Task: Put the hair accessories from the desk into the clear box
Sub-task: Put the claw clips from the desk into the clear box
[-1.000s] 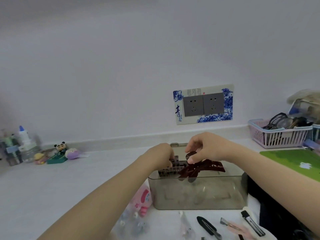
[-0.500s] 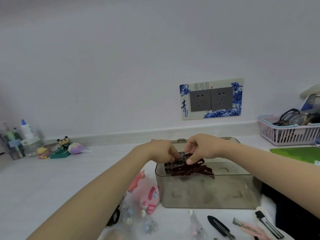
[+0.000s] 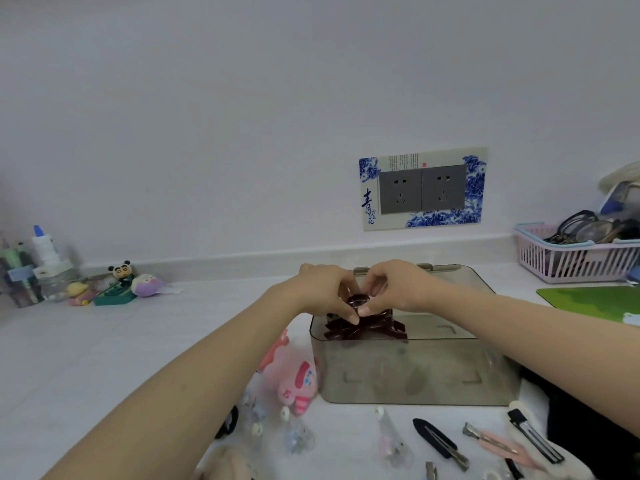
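Hands drew together | left hand (image 3: 327,292), right hand (image 3: 394,287) grips pinch claw clip (image 3: 363,323) over clear box (image 3: 415,368)

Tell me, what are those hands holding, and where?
Both hands, left and right, pinch a dark red claw clip at its top, over the clear box.

We see the clear box (image 3: 415,372) on the surface (image 3: 86,348), hair clips (image 3: 440,443) before it, a plush toy (image 3: 298,382) left, a basket (image 3: 575,261) behind right.
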